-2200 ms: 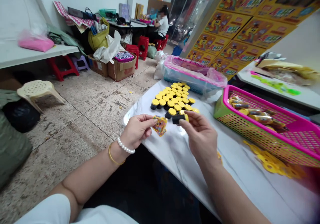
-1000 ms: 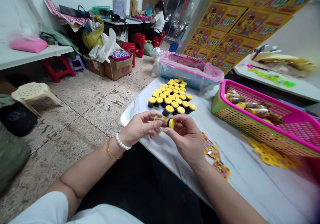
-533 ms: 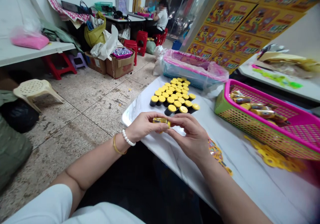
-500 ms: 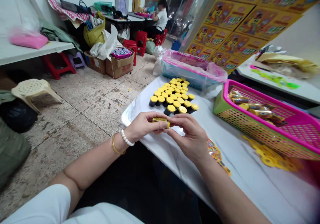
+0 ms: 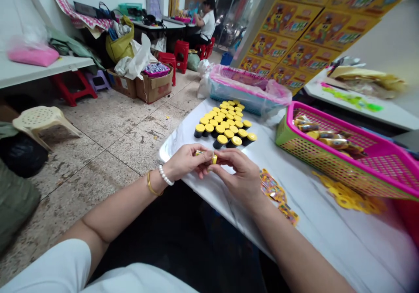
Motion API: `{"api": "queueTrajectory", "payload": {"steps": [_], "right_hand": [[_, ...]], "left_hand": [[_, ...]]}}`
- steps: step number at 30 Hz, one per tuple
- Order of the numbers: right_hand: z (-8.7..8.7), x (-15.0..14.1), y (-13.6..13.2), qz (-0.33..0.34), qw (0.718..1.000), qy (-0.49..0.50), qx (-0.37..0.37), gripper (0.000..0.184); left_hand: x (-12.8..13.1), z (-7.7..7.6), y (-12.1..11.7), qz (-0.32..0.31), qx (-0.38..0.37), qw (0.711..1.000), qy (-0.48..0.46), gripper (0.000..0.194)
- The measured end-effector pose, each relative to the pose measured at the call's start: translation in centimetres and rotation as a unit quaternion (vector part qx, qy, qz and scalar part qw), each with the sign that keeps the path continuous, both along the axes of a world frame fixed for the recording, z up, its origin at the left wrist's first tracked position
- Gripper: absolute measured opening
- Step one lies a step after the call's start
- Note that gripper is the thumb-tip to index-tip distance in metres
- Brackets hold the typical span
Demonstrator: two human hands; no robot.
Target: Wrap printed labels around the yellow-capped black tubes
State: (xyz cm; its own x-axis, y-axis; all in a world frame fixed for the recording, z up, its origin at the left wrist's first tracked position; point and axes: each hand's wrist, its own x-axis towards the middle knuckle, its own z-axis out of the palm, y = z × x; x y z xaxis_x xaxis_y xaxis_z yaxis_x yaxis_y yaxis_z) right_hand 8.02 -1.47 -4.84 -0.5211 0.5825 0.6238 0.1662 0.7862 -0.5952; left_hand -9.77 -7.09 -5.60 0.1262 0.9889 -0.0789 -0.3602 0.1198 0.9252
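Note:
My left hand (image 5: pixel 185 161) and my right hand (image 5: pixel 237 175) meet over the near edge of a white table (image 5: pixel 327 236). Together they pinch a small black tube with a yellow cap (image 5: pixel 212 158), its body wrapped in a coloured sticker and mostly hidden by the fingers. Just beyond them stands a cluster of several upright black tubes with yellow caps (image 5: pixel 225 125). A small pile of coloured stickers (image 5: pixel 275 192) lies on the table beside my right wrist.
A pink-and-green basket (image 5: pixel 330 164) holding labelled tubes stands at the right, yellow cut-outs (image 5: pixel 347 195) in front of it. A blue basket lined with pink plastic (image 5: pixel 248 90) sits behind the tubes. A person sits at a far desk (image 5: pixel 206 22). A beige stool (image 5: pixel 39 118) stands on the floor at left.
My left hand brought the sticker to the tube in my right hand. Both hands then closed round the tube and sank a little toward the table edge.

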Motion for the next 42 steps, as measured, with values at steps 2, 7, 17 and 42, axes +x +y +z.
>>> {"api": "queueTrajectory", "payload": {"steps": [2,7,17,42], "right_hand": [[-0.2,-0.1,-0.2,-0.001,1.0,0.003,-0.017,0.02],[-0.3,0.4,0.3,-0.017,1.0,-0.021,-0.015,0.017],[-0.2,-0.7,-0.1,-0.004,0.911,0.069,-0.407,0.035],[0.4,1.3,1.2,0.024,0.964,0.006,-0.266,0.03]], "left_hand": [[-0.1,0.0,-0.3,0.01,0.006,1.0,-0.017,0.058],[-0.5,0.0,-0.5,0.029,0.031,0.999,0.026,0.046],[-0.1,0.4,-0.4,0.066,0.062,0.995,0.039,0.036],[0.1,1.0,0.1,0.047,0.006,0.993,0.108,0.041]]}}
